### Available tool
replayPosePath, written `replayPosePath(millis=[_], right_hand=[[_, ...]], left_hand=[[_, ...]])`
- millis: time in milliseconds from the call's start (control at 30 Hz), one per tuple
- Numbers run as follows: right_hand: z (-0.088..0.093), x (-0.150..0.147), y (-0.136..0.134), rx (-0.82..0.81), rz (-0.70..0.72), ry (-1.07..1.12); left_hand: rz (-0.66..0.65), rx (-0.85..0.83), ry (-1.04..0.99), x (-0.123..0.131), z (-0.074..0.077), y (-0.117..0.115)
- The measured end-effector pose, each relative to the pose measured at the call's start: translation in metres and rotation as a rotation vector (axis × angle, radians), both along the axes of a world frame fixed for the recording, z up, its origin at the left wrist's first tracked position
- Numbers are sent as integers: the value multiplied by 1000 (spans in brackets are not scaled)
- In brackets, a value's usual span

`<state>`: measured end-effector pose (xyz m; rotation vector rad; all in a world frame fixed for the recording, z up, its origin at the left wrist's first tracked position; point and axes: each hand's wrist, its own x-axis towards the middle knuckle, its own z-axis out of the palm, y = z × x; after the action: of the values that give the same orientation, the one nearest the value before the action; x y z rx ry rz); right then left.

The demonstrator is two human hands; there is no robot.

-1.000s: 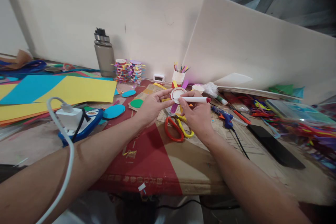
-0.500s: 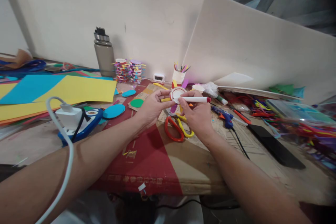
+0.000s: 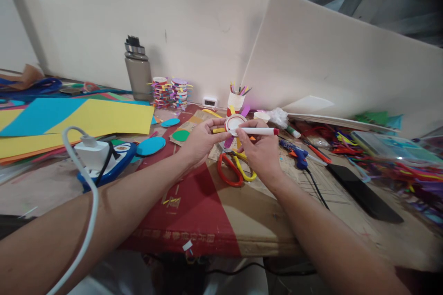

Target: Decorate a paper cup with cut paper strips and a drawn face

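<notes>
My left hand [image 3: 201,139] pinches the left edge of a small round white paper disc [image 3: 234,122] that has a red rim and coloured paper strips sticking out around it. My right hand [image 3: 260,153] grips a white marker with a red end [image 3: 258,132], lying almost level, its tip resting on the disc. Both hands hover just above the cardboard-covered table [image 3: 214,212]. Directly under my right hand lie red-handled scissors [image 3: 228,173] and yellow-handled scissors [image 3: 245,171].
Yellow and blue paper sheets [image 3: 76,120] cover the left. A white charger with cable [image 3: 90,156] sits on a blue case. A grey bottle [image 3: 138,73], stacks of finished discs [image 3: 171,93] and a cup of strips [image 3: 235,99] line the back. A blue glue gun [image 3: 298,155] lies right.
The disc has turned a little in my left fingers between the frames. The marker and my right hand stay almost where they were.
</notes>
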<state>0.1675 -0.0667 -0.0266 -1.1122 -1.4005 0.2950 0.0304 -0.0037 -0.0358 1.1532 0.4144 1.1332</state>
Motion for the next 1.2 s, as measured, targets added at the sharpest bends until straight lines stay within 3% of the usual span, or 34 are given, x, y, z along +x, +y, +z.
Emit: replayPosePath(millis=[1200], right_hand=[[1,-1,-1,11,-15,-26]], left_hand=[[-6,-8,14,-2,-1,0]])
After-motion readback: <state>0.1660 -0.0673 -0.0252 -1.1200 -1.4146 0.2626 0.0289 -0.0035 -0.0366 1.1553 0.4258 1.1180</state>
